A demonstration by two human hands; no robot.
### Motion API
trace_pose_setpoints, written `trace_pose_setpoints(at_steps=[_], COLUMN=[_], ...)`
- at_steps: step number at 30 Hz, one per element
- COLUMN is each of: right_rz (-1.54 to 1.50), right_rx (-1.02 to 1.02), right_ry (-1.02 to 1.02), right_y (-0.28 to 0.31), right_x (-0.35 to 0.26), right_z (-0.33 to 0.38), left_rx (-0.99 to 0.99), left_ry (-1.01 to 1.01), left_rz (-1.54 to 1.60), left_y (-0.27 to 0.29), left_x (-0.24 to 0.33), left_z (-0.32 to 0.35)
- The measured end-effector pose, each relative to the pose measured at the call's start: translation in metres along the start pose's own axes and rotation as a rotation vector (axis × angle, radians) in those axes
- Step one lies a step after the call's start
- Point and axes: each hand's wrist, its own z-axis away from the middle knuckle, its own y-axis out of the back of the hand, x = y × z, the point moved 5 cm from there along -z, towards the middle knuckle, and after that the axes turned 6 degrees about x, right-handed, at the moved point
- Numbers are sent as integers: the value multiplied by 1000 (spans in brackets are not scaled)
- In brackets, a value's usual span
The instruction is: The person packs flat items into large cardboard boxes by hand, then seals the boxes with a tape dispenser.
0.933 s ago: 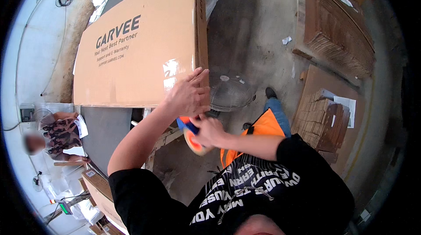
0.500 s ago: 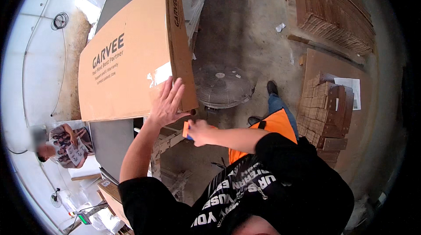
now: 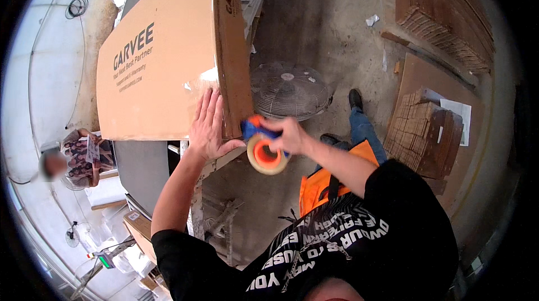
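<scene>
A large brown cardboard box (image 3: 163,99) lies on a dark conveyor belt (image 3: 143,175), printed with black lettering on its top. My left hand (image 3: 209,127) rests flat on the box's near right corner, fingers straight and thumb spread. Just above its fingertips a strip of clear tape (image 3: 201,79) shines on the cardboard. Beside that corner, my right hand (image 3: 289,135) grips a blue and orange tape dispenser (image 3: 259,127). A roll of tape with an orange core faces up on it. The dispenser's front end is close to the box's side.
On the floor beyond the box's right side stands a round caged fan (image 3: 292,90). Stacks of flat cardboard (image 3: 418,132) lie on the right. Another person (image 3: 81,158) is at the left past the conveyor, holding a paper. An orange cloth (image 3: 314,189) hangs at my waist.
My right hand has risen and turned the tape dispenser, so its roll now shows. My left hand's fingers have straightened on the box. The whole view has shifted slightly.
</scene>
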Motion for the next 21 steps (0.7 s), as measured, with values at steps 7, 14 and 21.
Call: trace_pose_setpoints(at_steps=[7,14,21], right_rz=[408,873,924], right_rx=[-96,-282,-137], right_ry=[-47,567,246], right_y=[-67,-110,133], right_x=[-86,-26,28], right_z=[-10,-34,-17], left_rx=[52,49,-726], left_ry=[31,-165,-377], left_rz=[-5,-88,-101], left_y=[0,-1,-2], left_x=[-20,-17,21], left_z=[1,19,-55])
